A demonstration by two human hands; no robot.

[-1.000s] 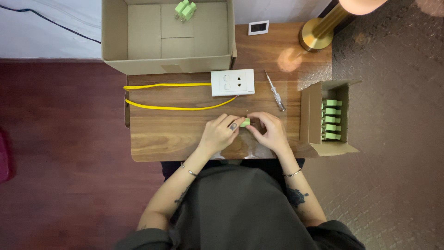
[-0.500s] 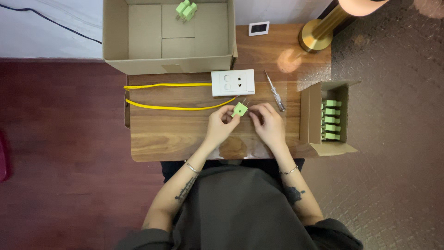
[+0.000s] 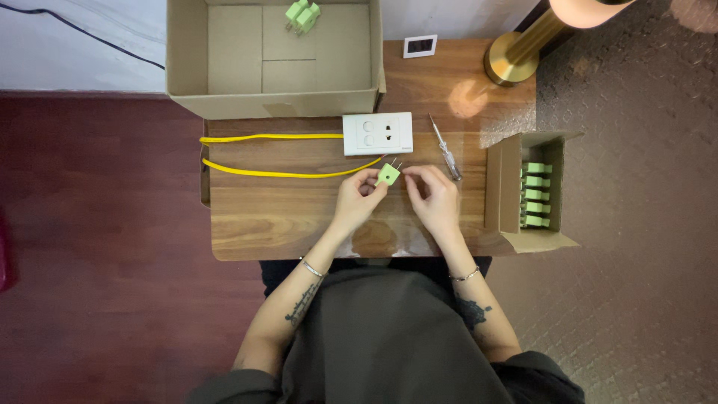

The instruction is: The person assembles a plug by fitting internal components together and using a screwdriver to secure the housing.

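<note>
Since a moment ago the small green plug (image 3: 388, 174) has come up from between the two hands and now sits higher on the desk, tilted, its metal prongs pointing up and to the right toward the white socket plate (image 3: 378, 133). It is pinched at its lower left edge by the left hand (image 3: 357, 196), whose fingers are curled closed around that corner while the rest of the plug shows clear. Just to the right, the right hand (image 3: 434, 198) has let go; its fingers are loosely bent, half closed on nothing, with the fingertips near the plug but not touching it. Plug and socket plate are near each other but apart, the prongs stopping short of the plate's lower edge. A yellow cable (image 3: 277, 155) runs in a long loop from the plate across the left part of the wooden desk (image 3: 247, 224). A small screwdriver (image 3: 446, 149) lies just right of the plate. Further right stands a small open carton (image 3: 516, 191) with a row of green plugs stacked inside. At the back, a large open cardboard box (image 3: 273, 60) holds two more green plugs (image 3: 302, 15), and a brass lamp base (image 3: 512, 60) stands at the far right corner.
</note>
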